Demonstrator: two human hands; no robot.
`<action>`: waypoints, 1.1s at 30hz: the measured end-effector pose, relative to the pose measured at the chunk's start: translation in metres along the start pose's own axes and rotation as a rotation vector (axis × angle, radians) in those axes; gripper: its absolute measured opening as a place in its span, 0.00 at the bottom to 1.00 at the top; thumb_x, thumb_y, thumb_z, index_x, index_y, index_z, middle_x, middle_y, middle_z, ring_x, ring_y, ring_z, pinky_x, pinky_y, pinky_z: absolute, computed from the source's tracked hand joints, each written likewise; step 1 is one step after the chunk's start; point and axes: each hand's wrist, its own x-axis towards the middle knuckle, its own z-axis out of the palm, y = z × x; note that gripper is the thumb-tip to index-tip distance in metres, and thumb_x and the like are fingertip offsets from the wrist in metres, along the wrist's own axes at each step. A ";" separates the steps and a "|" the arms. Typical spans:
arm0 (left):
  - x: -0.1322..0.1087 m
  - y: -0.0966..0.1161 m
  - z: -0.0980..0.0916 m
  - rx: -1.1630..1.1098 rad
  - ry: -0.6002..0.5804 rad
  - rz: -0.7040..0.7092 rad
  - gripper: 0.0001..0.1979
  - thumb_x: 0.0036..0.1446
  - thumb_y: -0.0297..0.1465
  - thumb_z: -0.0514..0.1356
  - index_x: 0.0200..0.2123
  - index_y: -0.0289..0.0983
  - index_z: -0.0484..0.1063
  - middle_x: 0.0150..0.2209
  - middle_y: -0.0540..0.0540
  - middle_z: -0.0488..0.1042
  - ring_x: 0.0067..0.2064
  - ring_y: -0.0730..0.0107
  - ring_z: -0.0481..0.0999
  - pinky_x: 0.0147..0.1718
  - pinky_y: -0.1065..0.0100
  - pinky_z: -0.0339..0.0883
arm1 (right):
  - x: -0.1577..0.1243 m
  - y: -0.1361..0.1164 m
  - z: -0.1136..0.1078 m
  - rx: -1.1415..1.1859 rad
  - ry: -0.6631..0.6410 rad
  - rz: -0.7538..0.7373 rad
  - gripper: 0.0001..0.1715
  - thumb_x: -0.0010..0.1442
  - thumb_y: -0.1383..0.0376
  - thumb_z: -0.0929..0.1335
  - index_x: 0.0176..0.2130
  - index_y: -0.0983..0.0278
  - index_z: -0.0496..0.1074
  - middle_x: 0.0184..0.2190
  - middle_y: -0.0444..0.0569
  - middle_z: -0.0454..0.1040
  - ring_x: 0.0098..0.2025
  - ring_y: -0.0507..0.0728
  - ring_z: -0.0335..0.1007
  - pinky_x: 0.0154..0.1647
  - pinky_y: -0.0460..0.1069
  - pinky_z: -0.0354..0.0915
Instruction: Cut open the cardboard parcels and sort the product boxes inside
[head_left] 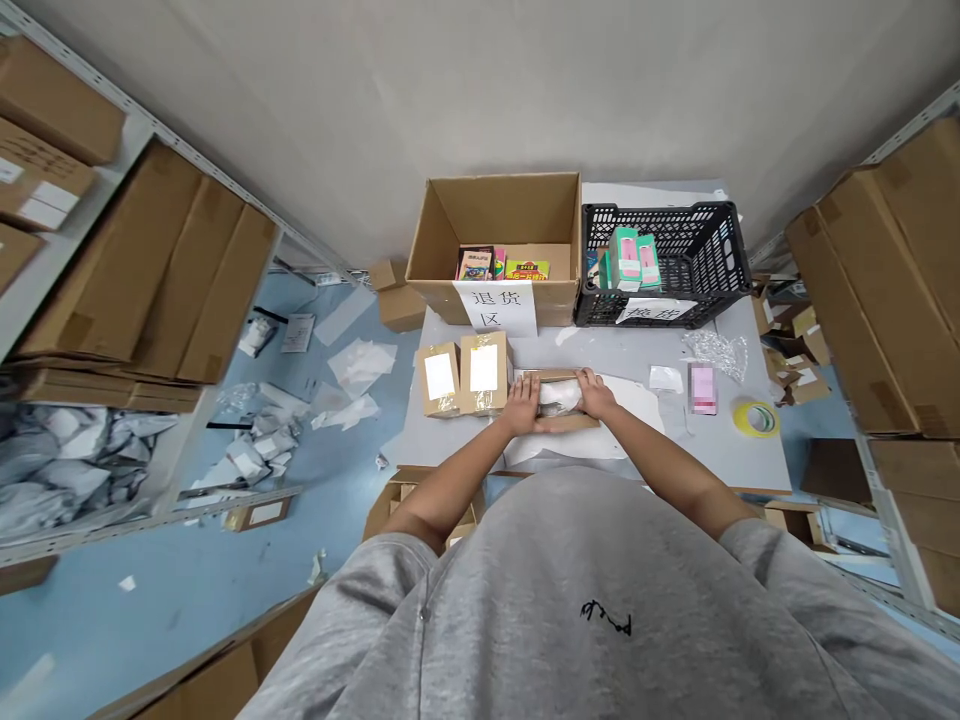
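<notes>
Between my hands on the table sits a small cardboard box [568,424] with its long flaps up. White and clear wrapping [560,395] shows inside it; what that wraps is hidden. My left hand [523,404] grips the box's left end, fingers over the edge. On the opposite end, my right hand [596,394] holds the box the same way. A sheet of white paper [637,400] lies under the box. Just left of my left hand stand two taped cardboard boxes, a taller one [484,372] and a shorter one [438,379], both with white labels.
A large open carton [495,300] with several colourful packs stands behind, beside a black plastic crate [667,310] holding green-and-pink boxes. To the right lie a pink pack [703,388], bubble wrap [718,352] and a yellow tape roll [755,419]. Shelves with cartons flank the table [735,465].
</notes>
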 end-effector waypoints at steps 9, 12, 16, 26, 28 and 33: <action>-0.014 0.011 0.037 0.042 0.138 -0.070 0.70 0.56 0.52 0.74 0.84 0.29 0.36 0.84 0.22 0.28 0.84 0.34 0.27 0.80 0.33 0.38 | -0.001 0.001 0.013 -0.004 0.123 -0.024 0.65 0.57 0.65 0.78 0.82 0.58 0.49 0.82 0.59 0.48 0.76 0.71 0.52 0.74 0.62 0.60; -0.011 0.012 0.041 0.016 0.158 -0.077 0.71 0.55 0.53 0.74 0.84 0.26 0.36 0.84 0.21 0.29 0.84 0.34 0.27 0.80 0.34 0.38 | -0.007 -0.004 0.019 0.005 0.217 0.016 0.66 0.57 0.65 0.77 0.83 0.59 0.48 0.84 0.58 0.44 0.79 0.74 0.47 0.76 0.65 0.57; -0.010 0.010 0.043 -0.029 0.165 -0.040 0.75 0.52 0.61 0.72 0.83 0.23 0.37 0.83 0.18 0.28 0.84 0.29 0.25 0.80 0.32 0.35 | -0.020 -0.007 0.025 0.088 0.303 -0.001 0.62 0.58 0.65 0.73 0.83 0.63 0.51 0.85 0.58 0.46 0.81 0.74 0.47 0.81 0.66 0.52; 0.015 0.015 0.037 -0.111 0.257 0.006 0.68 0.65 0.64 0.63 0.83 0.22 0.34 0.82 0.15 0.33 0.84 0.31 0.33 0.79 0.36 0.47 | -0.033 0.017 0.019 0.539 0.538 -0.037 0.50 0.63 0.67 0.64 0.81 0.62 0.58 0.80 0.55 0.60 0.81 0.63 0.53 0.84 0.64 0.51; 0.018 0.017 0.037 -0.108 0.266 -0.038 0.70 0.63 0.63 0.66 0.83 0.21 0.35 0.82 0.14 0.35 0.84 0.31 0.37 0.78 0.38 0.51 | -0.033 0.020 0.020 0.730 0.634 0.015 0.42 0.68 0.62 0.62 0.78 0.60 0.64 0.76 0.55 0.66 0.78 0.63 0.59 0.82 0.64 0.54; 0.017 0.028 0.037 -0.127 0.283 -0.158 0.68 0.64 0.62 0.66 0.85 0.27 0.33 0.83 0.20 0.40 0.84 0.37 0.44 0.77 0.43 0.57 | -0.039 0.029 0.026 1.020 0.710 0.216 0.46 0.70 0.44 0.66 0.75 0.64 0.70 0.56 0.55 0.82 0.60 0.63 0.76 0.64 0.59 0.72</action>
